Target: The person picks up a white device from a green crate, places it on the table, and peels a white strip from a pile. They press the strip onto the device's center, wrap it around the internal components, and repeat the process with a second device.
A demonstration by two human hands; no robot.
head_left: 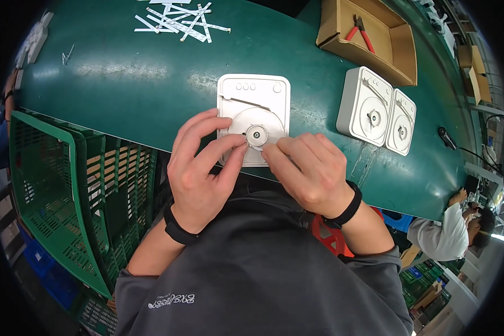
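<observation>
A white rectangular casing [254, 89] with a round recess and a raised central hub lies face up in front of me, near the bench edge. My left hand [201, 162] reaches over its left side, thumb and index finger pinched beside the hub; a tiny dark spot shows at the fingertips, too small to name. From the right, my right hand [311, 171] has its thumb and fingers pressed together at the lower right of the hub. Whatever that pinch holds is hidden by the fingers. Both wrists wear black bands.
Two similar white casings [369, 106] stand side by side at the right. Behind them is a cardboard box [330, 33] holding red-handled cutters [359, 35]. White printed strips [179, 22] lie scattered on the green bench [123, 95]. Green plastic crates [78, 185] stand at left; another person [445, 232] works at far right.
</observation>
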